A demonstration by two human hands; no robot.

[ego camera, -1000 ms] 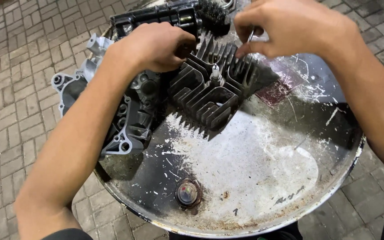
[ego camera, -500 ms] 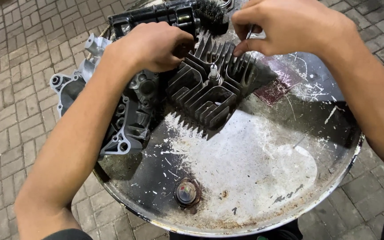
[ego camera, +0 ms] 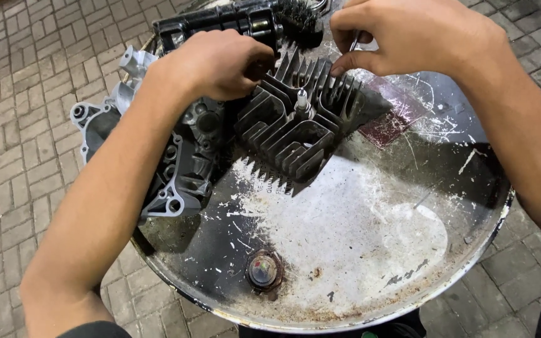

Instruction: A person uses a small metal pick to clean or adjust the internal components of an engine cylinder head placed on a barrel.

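Brick paving underfoot; scratched drum top (ego camera: 358, 250) serves as bench. Finned cylinder head (ego camera: 295, 134) sits upper centre on the engine case (ego camera: 176, 169). Left hand (ego camera: 220, 62) curled closed over the head's upper edge. Right hand (ego camera: 408, 34) pinches a thin metal tool (ego camera: 353, 42) at the fins. Risk: tool slipping, chipping fins.

two hands (ego camera: 220, 62) – one finned cylinder head (ego camera: 295, 131)
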